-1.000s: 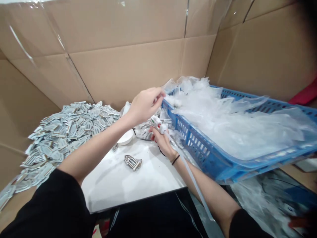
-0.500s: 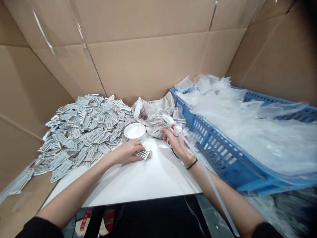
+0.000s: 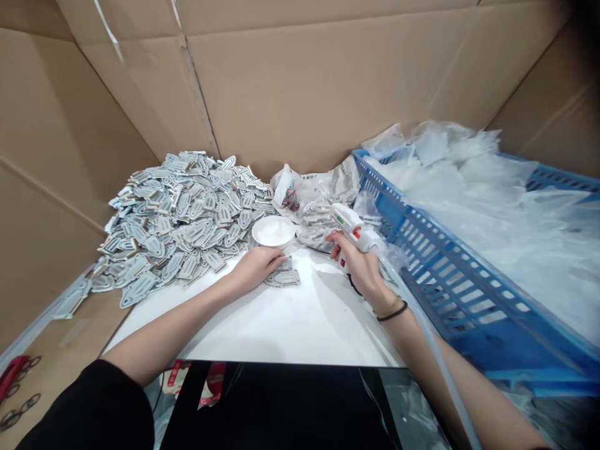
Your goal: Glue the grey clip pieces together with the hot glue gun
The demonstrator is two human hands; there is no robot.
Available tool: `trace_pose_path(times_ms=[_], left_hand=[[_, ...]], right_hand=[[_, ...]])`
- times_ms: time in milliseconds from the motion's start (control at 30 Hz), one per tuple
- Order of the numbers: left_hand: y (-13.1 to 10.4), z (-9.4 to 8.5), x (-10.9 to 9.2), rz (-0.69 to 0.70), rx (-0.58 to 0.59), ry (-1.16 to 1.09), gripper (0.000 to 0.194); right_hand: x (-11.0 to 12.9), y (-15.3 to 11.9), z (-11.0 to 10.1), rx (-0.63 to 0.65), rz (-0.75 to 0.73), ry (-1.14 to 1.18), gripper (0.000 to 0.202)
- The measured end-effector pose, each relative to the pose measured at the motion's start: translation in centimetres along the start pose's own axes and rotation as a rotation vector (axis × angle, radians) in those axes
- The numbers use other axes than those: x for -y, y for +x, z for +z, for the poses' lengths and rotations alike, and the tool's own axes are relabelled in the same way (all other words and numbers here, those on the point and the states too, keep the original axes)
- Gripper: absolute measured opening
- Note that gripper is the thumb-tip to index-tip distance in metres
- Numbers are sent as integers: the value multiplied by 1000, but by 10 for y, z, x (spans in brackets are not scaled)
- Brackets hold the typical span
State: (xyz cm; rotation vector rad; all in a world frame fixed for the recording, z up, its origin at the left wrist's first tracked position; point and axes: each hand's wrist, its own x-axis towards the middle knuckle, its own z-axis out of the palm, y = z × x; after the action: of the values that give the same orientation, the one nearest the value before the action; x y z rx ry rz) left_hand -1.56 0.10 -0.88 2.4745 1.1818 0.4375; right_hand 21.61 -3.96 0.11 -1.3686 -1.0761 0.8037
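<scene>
My right hand (image 3: 359, 262) is closed round a white glue gun (image 3: 347, 220) with red and green marks, its nozzle pointing up and left. A pale cable runs from it down along my forearm. My left hand (image 3: 260, 267) is at the middle of the white table (image 3: 300, 331), fingers pinched on a small grey slotted piece (image 3: 285, 264). Another such piece (image 3: 284, 278) lies flat just below it. Right behind my left hand stands a white round bowl (image 3: 274, 231). A large pile of grey slotted pieces (image 3: 187, 219) spreads to the left.
A blue crate (image 3: 450, 275) full of clear plastic bags (image 3: 492, 187) stands on the right. Crumpled printed packaging (image 3: 328, 187) lies behind the glue gun. Cardboard walls (image 3: 328, 94) enclose the back and sides. Red-handled scissors (image 3: 12, 375) are at the lower left.
The view has shifted, so things sit farther right and higher, except the near table edge. Two separate grey pieces now show at my left hand, where a bunched one was before. The glue gun stays in my right hand.
</scene>
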Motion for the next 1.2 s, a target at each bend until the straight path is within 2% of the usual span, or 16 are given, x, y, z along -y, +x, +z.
trace_pose_path(times_ms=[133,400,600,833,933,1033,1100,1200], left_hand=[[-2,7,-3,-41,-46,-3,32],[-17,9,-17,126,-88,212,36],[-21,5,-18,110,-15,238,40],[-20,-12,-18,126,34,302,35],[-10,-23,-20,138,-70,350,29],[13,-37,-18,105,-139,424,27],[33,-45,-11,36,-109,496,26],[62,-50,1,-88,26,528,26]], right_hand=[[0,-1,1,4,-16,23,28],[1,-2,1,5,-2,24,25],[-1,-3,0,13,-17,19,28],[2,-2,-1,19,-3,14,28],[3,-3,-1,27,4,-9,29],[5,-4,-1,40,11,-24,30],[6,-5,-1,47,14,-25,30],[8,-5,-1,56,20,-20,30]])
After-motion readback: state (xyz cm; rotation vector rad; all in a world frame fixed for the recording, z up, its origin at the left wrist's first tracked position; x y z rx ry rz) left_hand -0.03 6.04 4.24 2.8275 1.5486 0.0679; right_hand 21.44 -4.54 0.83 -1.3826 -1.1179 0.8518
